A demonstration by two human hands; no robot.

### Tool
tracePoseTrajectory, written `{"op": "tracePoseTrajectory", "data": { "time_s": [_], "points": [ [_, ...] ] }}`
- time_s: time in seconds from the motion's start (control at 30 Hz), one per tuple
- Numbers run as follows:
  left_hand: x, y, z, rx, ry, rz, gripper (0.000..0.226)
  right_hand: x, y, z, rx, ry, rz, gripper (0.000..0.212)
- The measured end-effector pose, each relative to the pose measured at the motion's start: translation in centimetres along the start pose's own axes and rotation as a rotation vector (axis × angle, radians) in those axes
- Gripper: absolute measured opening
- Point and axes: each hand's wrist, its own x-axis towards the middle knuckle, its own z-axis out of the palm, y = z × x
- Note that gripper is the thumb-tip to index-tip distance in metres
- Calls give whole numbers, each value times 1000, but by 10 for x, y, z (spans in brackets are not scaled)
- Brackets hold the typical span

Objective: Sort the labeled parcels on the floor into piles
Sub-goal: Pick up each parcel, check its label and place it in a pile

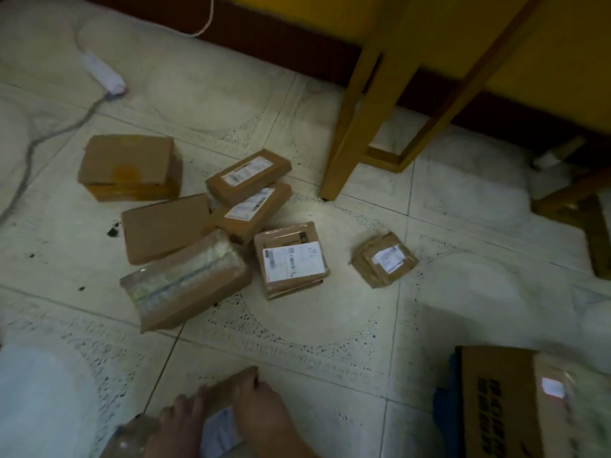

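Several brown cardboard parcels lie in a loose cluster on the tiled floor. Two flat labeled ones (248, 176) (253, 211) overlap; a square one with a big white label (292, 259) lies to their right. A small taped parcel (383, 259) sits apart further right. A plain box (129, 166), a flat unlabeled one (165, 228) and a tape-wrapped one (185, 279) lie at the left. At the bottom edge my left hand (175, 424) and my right hand (264, 411) both grip a small labeled parcel (220, 431), partly hidden by my fingers.
A large printed carton (515, 401) stands at the bottom right. Yellow wooden furniture legs (350, 127) rise behind the parcels. A white power strip (102, 72) with a grey cable lies at the far left. White fabric (39, 401) fills the lower left corner.
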Motion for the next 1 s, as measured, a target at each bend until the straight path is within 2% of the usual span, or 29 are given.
{"op": "tracePoseTrajectory", "data": {
  "time_s": [0.07,0.13,0.17,0.2,0.27,0.33,0.43,0.5,0.63,0.73,0.8,1.0],
  "points": [
    [-4,4,-11,55,-14,24,17,-14,9,2,61,-18,52,48],
    [-3,8,-41,177,-282,77,48,-32,20,0,208,-30,113,49],
    [-3,12,-53,130,-296,87,57,-43,24,-6,270,11,136,51],
    [-4,17,-63,67,-198,62,57,-55,30,-14,342,74,164,51],
    [-8,40,-102,-66,-160,11,53,-82,44,-42,461,236,198,45],
    [-8,68,-157,-162,-47,25,51,-111,60,-82,472,355,216,38],
    [-4,116,-248,-371,-3,87,45,-164,94,-157,450,478,239,29],
    [-9,154,-309,-539,1,85,42,-206,125,-206,491,575,288,31],
    [-36,253,-395,-704,22,26,49,-300,192,-259,912,811,470,44],
    [-77,340,-417,-878,-42,71,43,-362,239,-261,1280,879,597,33],
    [-106,395,-415,-951,-70,126,35,-399,276,-243,1429,922,678,29],
    [-181,543,-359,-819,-316,419,39,-497,377,-147,1764,1039,987,30]
  ]
}}
